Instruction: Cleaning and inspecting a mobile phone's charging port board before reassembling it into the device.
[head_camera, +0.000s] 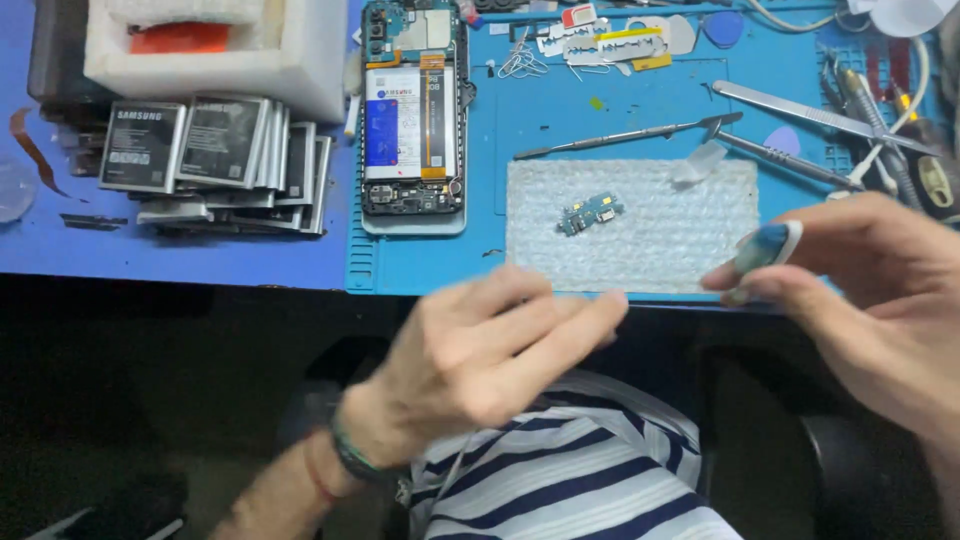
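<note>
Phone lies opened, back off; small board already out on bubble wrap. Our right hand pinches a blue pick; left hand empty, loosely curled. Reassembly remains.

Single head view, looking steeply down, close over blue mat (bench edge, lap below)

White foam box top left; grey-labelled battery stack below it.
</note>
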